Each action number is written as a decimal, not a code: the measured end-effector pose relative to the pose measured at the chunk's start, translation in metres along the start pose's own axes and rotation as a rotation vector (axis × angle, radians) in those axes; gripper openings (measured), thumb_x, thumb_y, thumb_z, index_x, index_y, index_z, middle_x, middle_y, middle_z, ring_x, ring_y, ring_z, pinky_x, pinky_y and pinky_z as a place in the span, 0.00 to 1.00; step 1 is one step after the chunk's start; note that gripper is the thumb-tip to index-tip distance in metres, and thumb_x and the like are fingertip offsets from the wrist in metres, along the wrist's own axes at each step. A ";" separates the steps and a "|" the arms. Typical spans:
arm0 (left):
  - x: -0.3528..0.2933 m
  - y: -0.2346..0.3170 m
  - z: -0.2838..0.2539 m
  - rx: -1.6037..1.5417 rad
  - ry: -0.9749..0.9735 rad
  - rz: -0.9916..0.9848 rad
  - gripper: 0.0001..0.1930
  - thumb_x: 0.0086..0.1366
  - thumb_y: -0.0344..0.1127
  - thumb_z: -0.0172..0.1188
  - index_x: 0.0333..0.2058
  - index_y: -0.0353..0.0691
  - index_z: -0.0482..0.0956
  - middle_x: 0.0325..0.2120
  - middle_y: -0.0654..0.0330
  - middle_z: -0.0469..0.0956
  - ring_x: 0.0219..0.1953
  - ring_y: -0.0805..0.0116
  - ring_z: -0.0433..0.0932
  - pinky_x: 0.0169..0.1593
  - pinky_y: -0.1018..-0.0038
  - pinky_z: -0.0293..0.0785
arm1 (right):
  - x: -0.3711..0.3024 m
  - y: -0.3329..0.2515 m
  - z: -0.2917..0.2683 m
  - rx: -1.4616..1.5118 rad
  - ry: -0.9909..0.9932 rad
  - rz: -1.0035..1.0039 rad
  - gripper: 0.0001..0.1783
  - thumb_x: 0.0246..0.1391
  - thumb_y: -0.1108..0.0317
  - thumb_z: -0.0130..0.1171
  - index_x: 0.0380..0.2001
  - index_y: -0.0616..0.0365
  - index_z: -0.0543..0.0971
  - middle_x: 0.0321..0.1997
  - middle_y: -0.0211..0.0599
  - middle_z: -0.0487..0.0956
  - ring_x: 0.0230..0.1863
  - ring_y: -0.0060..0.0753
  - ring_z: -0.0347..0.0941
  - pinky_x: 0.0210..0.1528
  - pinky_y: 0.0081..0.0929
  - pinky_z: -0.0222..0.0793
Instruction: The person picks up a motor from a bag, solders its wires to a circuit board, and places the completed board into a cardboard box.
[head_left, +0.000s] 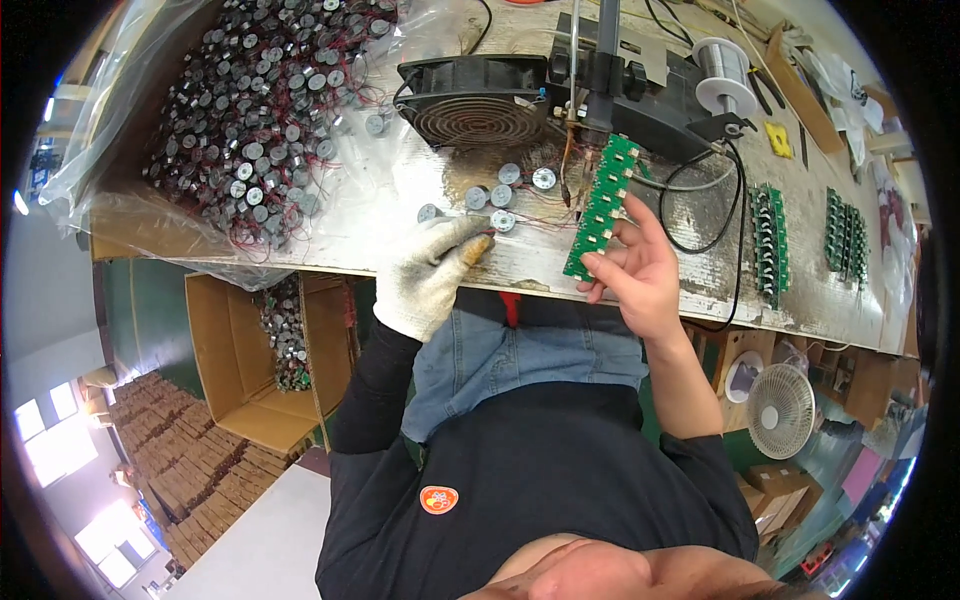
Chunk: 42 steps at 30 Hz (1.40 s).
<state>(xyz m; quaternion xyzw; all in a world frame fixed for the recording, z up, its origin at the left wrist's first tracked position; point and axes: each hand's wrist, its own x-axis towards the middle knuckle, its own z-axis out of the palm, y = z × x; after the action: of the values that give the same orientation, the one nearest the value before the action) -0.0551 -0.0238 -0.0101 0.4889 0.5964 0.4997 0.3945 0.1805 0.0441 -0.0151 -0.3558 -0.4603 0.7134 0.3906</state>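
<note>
Right hand [640, 275] grips a green board strip [603, 205] under the soldering iron [590, 125]; gloved left hand [432, 270] pinches a buzzer lead at the tabletop's [340, 220] near edge. Loose buzzers [500, 195] await soldering.

A worn workbench [700, 270] spans the space ahead of the hands. Below the left hand stands an open cardboard box [240, 370]; bright windows [60, 440] glow lower left. A white fan [780, 410] sits below the right hand.

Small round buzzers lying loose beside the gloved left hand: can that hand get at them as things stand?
Probably yes. The gloved left hand rests on the bench edge with its fingertips right beside the loose round buzzers; nothing lies between. Their thin wires could tangle, though.
</note>
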 end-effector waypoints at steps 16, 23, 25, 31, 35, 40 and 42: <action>0.006 0.018 0.006 0.455 0.005 0.284 0.08 0.58 0.26 0.63 0.37 0.32 0.80 0.28 0.58 0.78 0.29 0.71 0.76 0.33 0.76 0.71 | -0.002 -0.006 0.002 -0.002 0.007 0.030 0.40 0.50 0.85 0.57 0.64 0.61 0.53 0.43 0.46 0.73 0.26 0.29 0.78 0.22 0.18 0.73; -0.004 0.023 0.040 0.007 -0.077 -0.298 0.09 0.60 0.34 0.62 0.35 0.32 0.80 0.25 0.60 0.77 0.27 0.75 0.74 0.34 0.77 0.70 | -0.005 -0.006 0.002 0.028 -0.044 0.007 0.41 0.51 0.85 0.56 0.66 0.58 0.51 0.46 0.48 0.72 0.29 0.30 0.78 0.24 0.18 0.74; -0.002 0.023 0.045 0.013 -0.091 -0.282 0.09 0.60 0.34 0.62 0.35 0.33 0.80 0.25 0.60 0.77 0.28 0.75 0.74 0.35 0.77 0.70 | -0.005 -0.008 0.003 0.027 -0.043 0.014 0.42 0.52 0.85 0.55 0.67 0.58 0.50 0.47 0.48 0.71 0.28 0.30 0.78 0.24 0.19 0.74; 0.005 0.014 0.051 -0.101 -0.112 -0.208 0.11 0.60 0.34 0.61 0.35 0.31 0.79 0.27 0.58 0.78 0.31 0.74 0.74 0.37 0.77 0.70 | -0.002 -0.007 0.004 0.071 -0.046 0.015 0.42 0.52 0.85 0.54 0.67 0.58 0.49 0.47 0.49 0.71 0.28 0.31 0.78 0.23 0.19 0.74; 0.009 0.023 0.053 -0.152 -0.167 -0.260 0.11 0.60 0.34 0.60 0.35 0.30 0.79 0.28 0.59 0.78 0.32 0.76 0.74 0.38 0.77 0.71 | 0.000 -0.008 0.004 0.091 -0.026 0.015 0.42 0.52 0.85 0.54 0.66 0.59 0.49 0.48 0.51 0.71 0.28 0.32 0.78 0.22 0.19 0.75; 0.009 0.027 0.052 -0.171 -0.155 -0.327 0.10 0.60 0.34 0.60 0.34 0.31 0.79 0.28 0.60 0.79 0.32 0.77 0.74 0.37 0.78 0.71 | 0.002 -0.009 0.005 0.126 -0.031 0.022 0.42 0.52 0.85 0.54 0.66 0.58 0.48 0.48 0.52 0.71 0.29 0.33 0.79 0.23 0.20 0.76; 0.009 0.027 0.051 -0.160 -0.148 -0.328 0.10 0.60 0.33 0.60 0.34 0.31 0.79 0.28 0.60 0.79 0.32 0.77 0.74 0.37 0.78 0.71 | 0.003 -0.009 0.005 0.149 -0.036 0.020 0.42 0.51 0.85 0.54 0.66 0.58 0.48 0.48 0.51 0.72 0.29 0.34 0.79 0.23 0.20 0.76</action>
<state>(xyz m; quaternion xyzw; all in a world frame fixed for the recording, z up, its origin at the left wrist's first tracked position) -0.0028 -0.0034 0.0071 0.3876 0.5960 0.4370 0.5510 0.1765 0.0472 -0.0055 -0.3174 -0.4093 0.7560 0.4002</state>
